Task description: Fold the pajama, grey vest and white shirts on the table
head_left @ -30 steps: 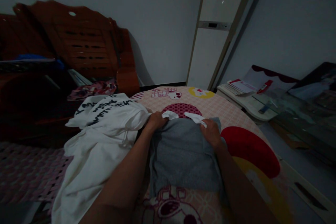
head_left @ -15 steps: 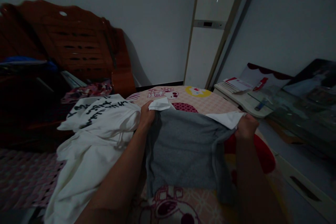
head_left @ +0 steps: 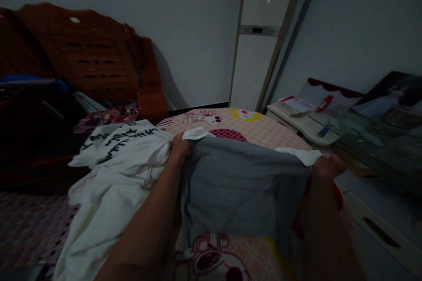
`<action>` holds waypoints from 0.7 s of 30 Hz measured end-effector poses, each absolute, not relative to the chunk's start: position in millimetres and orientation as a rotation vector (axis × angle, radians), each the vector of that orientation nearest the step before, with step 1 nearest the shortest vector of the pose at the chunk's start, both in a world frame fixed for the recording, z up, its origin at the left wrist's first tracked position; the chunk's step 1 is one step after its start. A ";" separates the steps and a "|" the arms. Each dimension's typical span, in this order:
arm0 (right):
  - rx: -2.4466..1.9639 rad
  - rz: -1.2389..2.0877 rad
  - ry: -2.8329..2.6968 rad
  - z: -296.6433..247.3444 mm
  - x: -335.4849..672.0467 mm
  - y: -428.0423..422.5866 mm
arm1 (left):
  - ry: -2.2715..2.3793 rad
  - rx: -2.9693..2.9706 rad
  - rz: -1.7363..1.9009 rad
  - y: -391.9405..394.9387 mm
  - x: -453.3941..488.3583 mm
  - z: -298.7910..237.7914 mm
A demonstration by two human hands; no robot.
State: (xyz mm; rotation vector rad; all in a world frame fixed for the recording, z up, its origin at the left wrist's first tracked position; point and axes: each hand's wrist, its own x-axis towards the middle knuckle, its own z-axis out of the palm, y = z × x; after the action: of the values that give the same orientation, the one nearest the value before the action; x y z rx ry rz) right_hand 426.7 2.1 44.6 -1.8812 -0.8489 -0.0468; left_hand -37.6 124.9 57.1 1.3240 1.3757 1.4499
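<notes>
A grey knitted sweater (head_left: 231, 189) with white collar flaps is stretched out between my two hands. My left hand (head_left: 180, 144) grips its upper left corner beside a white flap (head_left: 195, 133). At the upper right corner, my right hand (head_left: 328, 167) is closed on the fabric by the other white flap (head_left: 305, 155). The lower ribbed edge hangs down over the patterned round cover (head_left: 273, 129). Left of my left forearm lies a heaped white garment (head_left: 108, 202) with black lettering.
Behind the white garment stands a carved wooden bench (head_left: 95, 61) with cloth and bags on it. A tall white cabinet-like unit (head_left: 253, 66) is by the wall. To the right, a low cabinet (head_left: 376, 224) carries a glass shelf, papers (head_left: 295, 106) and a framed picture.
My right hand has moved to the right and slightly down, pulling the sweater wider. My left hand has shifted slightly left and down. Both hands keep their grip.
</notes>
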 end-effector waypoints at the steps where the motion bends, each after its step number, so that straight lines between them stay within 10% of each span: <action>1: -1.956 -0.081 -0.805 43.6 419.9 3.3 | 1.474 1.421 1.355 125.0 -38.8 55.9; 21: -1.891 -0.019 -1.690 34.1 332.7 40.3 | 1.366 1.360 1.364 124.2 -35.4 53.4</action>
State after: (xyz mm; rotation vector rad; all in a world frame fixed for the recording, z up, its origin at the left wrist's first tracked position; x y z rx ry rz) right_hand 332.7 40.3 34.1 -1.8910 -1.6898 -0.0194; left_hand -35.4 124.2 53.4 1.3604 1.3657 1.3635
